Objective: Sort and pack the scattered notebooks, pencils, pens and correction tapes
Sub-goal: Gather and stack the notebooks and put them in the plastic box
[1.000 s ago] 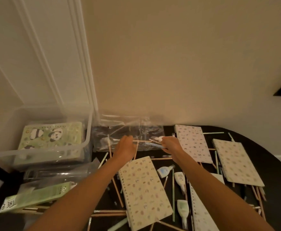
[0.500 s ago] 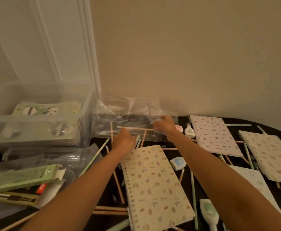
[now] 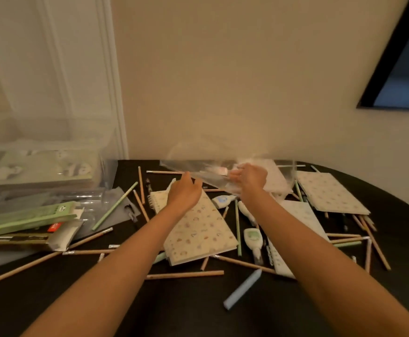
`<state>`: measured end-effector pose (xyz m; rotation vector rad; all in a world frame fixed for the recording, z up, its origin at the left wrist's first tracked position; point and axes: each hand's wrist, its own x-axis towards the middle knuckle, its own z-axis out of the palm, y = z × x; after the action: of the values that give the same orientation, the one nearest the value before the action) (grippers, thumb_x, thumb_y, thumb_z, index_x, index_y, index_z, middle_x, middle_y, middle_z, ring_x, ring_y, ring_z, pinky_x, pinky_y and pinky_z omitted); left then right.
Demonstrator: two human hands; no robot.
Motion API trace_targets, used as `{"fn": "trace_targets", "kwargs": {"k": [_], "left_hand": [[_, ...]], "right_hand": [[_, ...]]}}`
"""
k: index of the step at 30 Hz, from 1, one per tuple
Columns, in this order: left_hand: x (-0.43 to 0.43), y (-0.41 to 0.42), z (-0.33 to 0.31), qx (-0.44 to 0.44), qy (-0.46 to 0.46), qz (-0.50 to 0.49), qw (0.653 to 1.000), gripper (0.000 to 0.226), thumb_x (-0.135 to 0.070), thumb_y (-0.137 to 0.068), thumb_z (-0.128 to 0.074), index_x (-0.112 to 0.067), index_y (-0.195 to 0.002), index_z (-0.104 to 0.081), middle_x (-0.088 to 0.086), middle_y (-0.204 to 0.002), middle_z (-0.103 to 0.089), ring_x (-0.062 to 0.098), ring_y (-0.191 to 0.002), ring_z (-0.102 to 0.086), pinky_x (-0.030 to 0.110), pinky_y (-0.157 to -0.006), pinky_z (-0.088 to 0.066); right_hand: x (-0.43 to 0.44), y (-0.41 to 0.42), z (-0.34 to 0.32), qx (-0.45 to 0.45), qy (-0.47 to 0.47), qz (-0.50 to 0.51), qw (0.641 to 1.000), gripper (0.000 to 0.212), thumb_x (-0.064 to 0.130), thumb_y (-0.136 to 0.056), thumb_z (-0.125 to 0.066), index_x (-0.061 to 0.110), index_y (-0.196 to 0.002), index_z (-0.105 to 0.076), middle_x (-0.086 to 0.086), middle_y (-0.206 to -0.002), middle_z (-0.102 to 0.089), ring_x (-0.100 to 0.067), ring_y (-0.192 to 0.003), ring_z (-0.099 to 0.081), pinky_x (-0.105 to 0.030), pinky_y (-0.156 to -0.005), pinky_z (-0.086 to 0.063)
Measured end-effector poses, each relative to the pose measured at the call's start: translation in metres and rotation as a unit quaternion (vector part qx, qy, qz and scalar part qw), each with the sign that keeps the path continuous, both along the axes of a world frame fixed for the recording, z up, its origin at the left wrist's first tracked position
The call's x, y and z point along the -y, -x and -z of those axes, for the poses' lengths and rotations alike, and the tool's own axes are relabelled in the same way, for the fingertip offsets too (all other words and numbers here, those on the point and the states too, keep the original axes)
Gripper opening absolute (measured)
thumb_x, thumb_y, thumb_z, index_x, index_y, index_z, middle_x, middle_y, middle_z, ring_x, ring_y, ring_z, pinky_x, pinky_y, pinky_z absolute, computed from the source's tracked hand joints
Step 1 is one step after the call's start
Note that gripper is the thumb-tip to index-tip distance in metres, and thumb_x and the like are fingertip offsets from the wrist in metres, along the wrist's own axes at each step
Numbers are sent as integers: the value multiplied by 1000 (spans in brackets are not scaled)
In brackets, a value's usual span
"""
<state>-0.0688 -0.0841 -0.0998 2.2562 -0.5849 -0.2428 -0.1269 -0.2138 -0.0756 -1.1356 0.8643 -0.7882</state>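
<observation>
My right hand (image 3: 249, 178) grips a clear plastic bag (image 3: 198, 169) held up over the back of the dark table (image 3: 198, 312); something small, pink and white shows inside it by my fingers. My left hand (image 3: 184, 193) pinches the bag's near left edge, above a cream patterned notebook (image 3: 199, 231). More notebooks lie at the right (image 3: 329, 194) and under my right forearm (image 3: 300, 215). Correction tapes (image 3: 222, 201) (image 3: 254, 237) lie between the notebooks. Wooden and green pencils (image 3: 185, 275) (image 3: 114, 209) are scattered all over. A pale blue pen (image 3: 243, 289) lies in front.
A clear storage bin (image 3: 52, 152) with panda notebooks stands at the back left against the wall. In front of it lie a green panda box (image 3: 28, 216), a flat card packet (image 3: 23, 238) and empty plastic sleeves (image 3: 125, 207). The table's curved edge runs along the right.
The bag has come up off the table and shifted right in my hands. The pencils that lay on it now lie on the bare table. My view has tilted down and right.
</observation>
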Motion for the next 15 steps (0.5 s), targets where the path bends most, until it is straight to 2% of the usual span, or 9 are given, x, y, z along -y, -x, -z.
{"fn": "trace_targets", "kwargs": {"k": [2,4,5,8,10,12,15], "left_hand": [[-12,12,9,25,-44,-28,998,49,-27,-94,-36,-9,-140,-32,16,-143,-35,34,-129,-35,40,-97,-36],[-29,24,22,63,-83,-78,992,49,-28,-92,-42,-7,-136,-35,17,-142,-31,33,-129,-33,41,-99,-35],[-38,29,28,71,-91,-97,989,50,-29,-92,-45,-7,-136,-35,17,-142,-29,32,-129,-32,42,-99,-36],[-57,34,41,43,-111,-137,983,58,-31,-91,-49,-7,-140,-28,16,-145,-25,32,-131,-31,43,-102,-34],[-63,32,44,8,-126,-148,981,62,-34,-92,-49,-7,-142,-24,17,-144,-29,34,-131,-32,43,-104,-33],[-62,28,45,-41,-122,-136,982,61,-36,-93,-46,-7,-142,-24,17,-143,-34,34,-130,-33,43,-105,-33],[-56,25,46,-116,-30,-144,982,52,-28,-92,-48,-8,-138,-35,14,-138,-44,33,-125,-41,44,-103,-38]], "right_hand": [[-10,26,16,15,-72,-49,996,23,5,-97,-33,-4,-108,-52,-15,-68,-68,-18,-51,-62,-23,-45,-50],[-19,47,32,-7,-105,-78,991,30,8,-100,-32,-6,-121,-47,-21,-93,-67,-18,-59,-60,-25,-46,-49],[-23,55,40,-28,-103,-74,991,33,8,-99,-33,-6,-127,-44,-21,-97,-65,-18,-62,-57,-25,-46,-49],[-26,65,52,-79,-64,-57,993,38,3,-95,-39,-3,-132,-43,-15,-76,-58,-19,-58,-55,-23,-45,-48],[-27,67,53,-89,-57,-69,992,33,2,-94,-39,-3,-125,-48,-13,-74,-57,-18,-57,-54,-23,-45,-46],[-28,69,52,-96,-56,-88,990,20,2,-94,-37,-1,-108,-52,-12,-73,-55,-18,-59,-53,-24,-52,-46],[-26,70,56,-99,-59,-96,989,19,1,-95,-35,0,-85,-51,-12,-71,-53,-18,-60,-54,-29,-66,-49]]}}
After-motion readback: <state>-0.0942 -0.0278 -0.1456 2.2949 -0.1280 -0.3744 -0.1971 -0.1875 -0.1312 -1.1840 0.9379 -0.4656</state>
